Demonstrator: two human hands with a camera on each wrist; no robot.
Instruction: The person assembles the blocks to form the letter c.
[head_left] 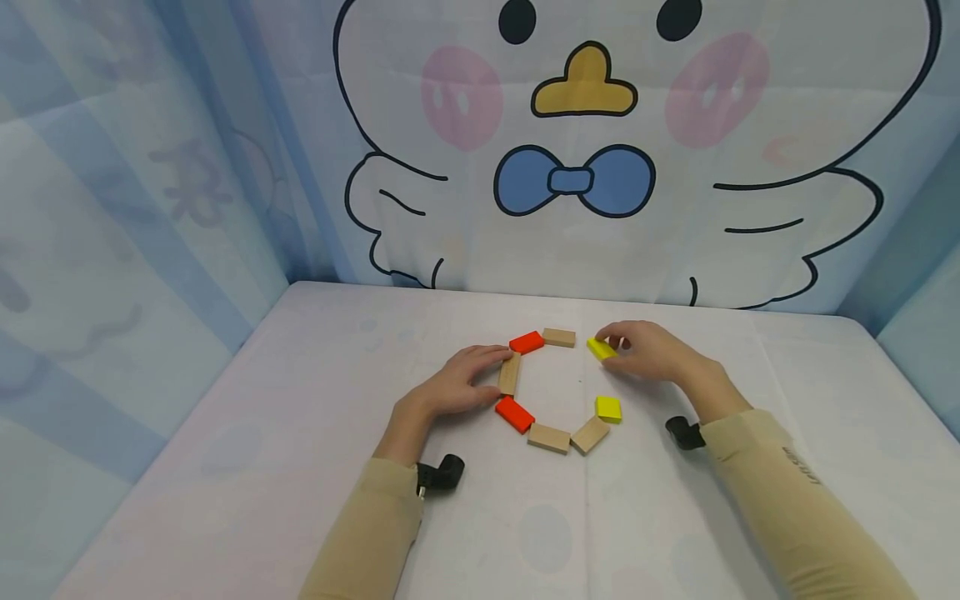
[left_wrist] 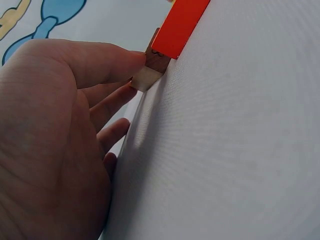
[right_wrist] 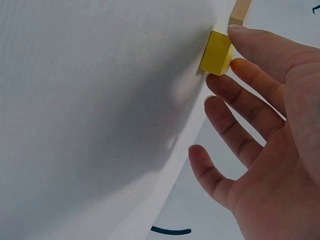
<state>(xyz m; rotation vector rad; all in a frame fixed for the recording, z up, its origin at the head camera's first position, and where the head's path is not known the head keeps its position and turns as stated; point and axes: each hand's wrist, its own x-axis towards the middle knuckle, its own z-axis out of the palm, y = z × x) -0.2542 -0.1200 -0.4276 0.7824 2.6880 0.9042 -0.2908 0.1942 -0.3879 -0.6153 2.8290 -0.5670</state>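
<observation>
My left hand (head_left: 459,381) lies at the left side of a ring of small blocks, with thumb and index finger pinching the ends of a plain wooden block (head_left: 509,374). One red block (head_left: 527,342) touches its far end; another red block (head_left: 514,415) sits by the near end, also large in the left wrist view. Across the ring, my right hand (head_left: 651,350) pinches a yellow block (right_wrist: 215,54) between thumb and fingertips, close to the tabletop. Its other fingers spread loosely. A gap shows between this yellow block and the wooden block (head_left: 559,337) at the top.
A second yellow block (head_left: 608,409) lies at the ring's lower right, beside a slanted wooden block (head_left: 590,435). Another wooden block (head_left: 548,439) forms the near side. The white table (head_left: 547,533) ends at a cloth backdrop (head_left: 570,258) with a printed cartoon bird.
</observation>
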